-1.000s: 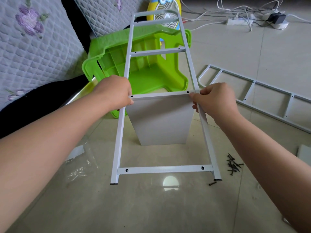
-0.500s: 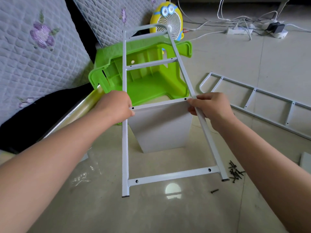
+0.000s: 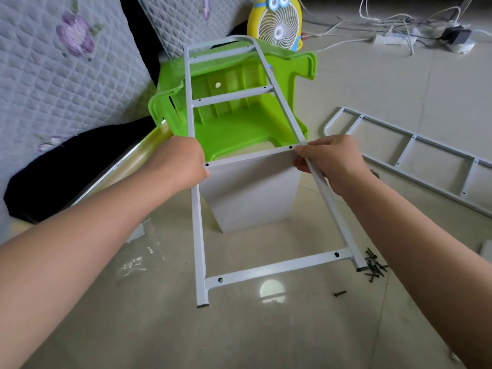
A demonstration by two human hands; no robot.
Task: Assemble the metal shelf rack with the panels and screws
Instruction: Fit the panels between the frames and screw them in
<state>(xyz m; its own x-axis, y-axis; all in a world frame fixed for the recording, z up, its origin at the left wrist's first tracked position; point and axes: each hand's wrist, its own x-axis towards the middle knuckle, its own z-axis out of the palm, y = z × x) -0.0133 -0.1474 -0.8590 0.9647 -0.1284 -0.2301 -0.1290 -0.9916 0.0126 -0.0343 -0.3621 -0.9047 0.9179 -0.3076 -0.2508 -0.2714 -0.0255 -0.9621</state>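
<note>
**Rack barely begun: first panel lined up, no screw in**

By the look of things, the job is at its opening step. One white side frame (image 3: 198, 235) is held tilted over the floor, its far end toward 12 o'clock above a green plastic stool (image 3: 239, 129). A white shelf panel (image 3: 250, 193) hangs at centre, its top edge against the frame's middle crossbar. The left hand (image 3: 178, 161) has its grip curled round the left rail at the panel's corner. The right hand (image 3: 332, 161) pinches the right rail where the other corner meets it.

The holes at both ends of that crossbar look dark and empty, as do the two in the near bar at 6 o'clock. The screws (image 3: 372, 265) lie loose on the floor at 4 o'clock. The second side frame (image 3: 406, 150) lies flat at 3 o'clock. Every screw, any further panels and the second frame appear yet to go on.
</note>
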